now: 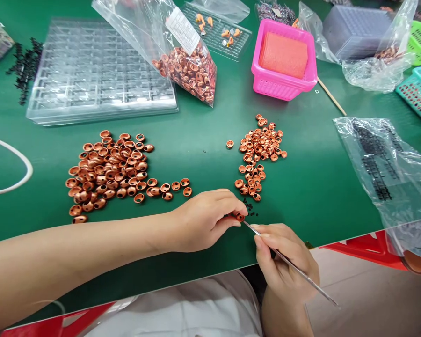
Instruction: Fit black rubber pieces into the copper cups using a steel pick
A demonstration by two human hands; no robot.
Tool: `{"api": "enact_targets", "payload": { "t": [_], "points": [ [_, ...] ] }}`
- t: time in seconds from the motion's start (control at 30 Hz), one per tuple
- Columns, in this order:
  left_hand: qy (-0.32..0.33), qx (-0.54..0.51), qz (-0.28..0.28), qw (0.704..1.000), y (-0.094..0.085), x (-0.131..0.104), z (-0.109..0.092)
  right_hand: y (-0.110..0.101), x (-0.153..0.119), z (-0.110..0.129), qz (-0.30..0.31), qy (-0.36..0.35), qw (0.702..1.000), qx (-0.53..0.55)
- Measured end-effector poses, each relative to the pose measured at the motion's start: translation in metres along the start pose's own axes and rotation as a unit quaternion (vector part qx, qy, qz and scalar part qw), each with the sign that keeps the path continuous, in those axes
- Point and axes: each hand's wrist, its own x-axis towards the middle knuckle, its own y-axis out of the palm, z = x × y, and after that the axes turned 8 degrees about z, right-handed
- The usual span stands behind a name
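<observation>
Between thumb and fingertips my left hand (pixel 206 220) pinches a small copper-coloured cup-shaped part (pixel 240 217). My right hand (pixel 289 257) grips a thin metal pick (pixel 294 267) like a pen, its tip at the copper part. Tiny black pieces (pixel 249 206) lie on the table just beyond my left fingertips. A smaller pile of copper parts (pixel 263 140) spreads behind them. The larger pile of similar parts (pixel 108 171) sits to the left, past my left forearm.
Stacked clear plastic trays (pixel 101 75) and a bag of copper parts (pixel 189 70) stand at the back left. Farther right are a pink basket (pixel 284 86) with an orange-red block, a wooden stick (pixel 331 97) and a clear bag (pixel 382 159) with black pieces. A white cable (pixel 26 175) curves at the left.
</observation>
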Motion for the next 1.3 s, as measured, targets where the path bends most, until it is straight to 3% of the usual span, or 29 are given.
{"api": "enact_targets", "payload": {
  "t": [0.6, 0.87, 1.23, 1.3],
  "points": [
    [0.000, -0.002, 0.008, 1.000, 0.0004, 0.0007, 0.0003, 0.0018, 0.0003, -0.0001, -0.009, -0.001, 1.000, 0.006],
    [0.005, 0.005, 0.010, 1.000, 0.0011, 0.0001, 0.0008, 0.0000, 0.0002, 0.0002, 0.007, 0.005, 1.000, -0.006],
    [-0.001, 0.036, 0.013, 0.999, 0.0019, -0.0014, -0.0055, -0.0044, 0.0001, -0.0001, 0.080, -0.033, 0.996, -0.038],
    [-0.007, 0.015, 0.011, 1.000, 0.0005, -0.0003, -0.0060, -0.0024, -0.0004, 0.0002, 0.059, -0.022, 0.998, -0.021]
  ]
}}
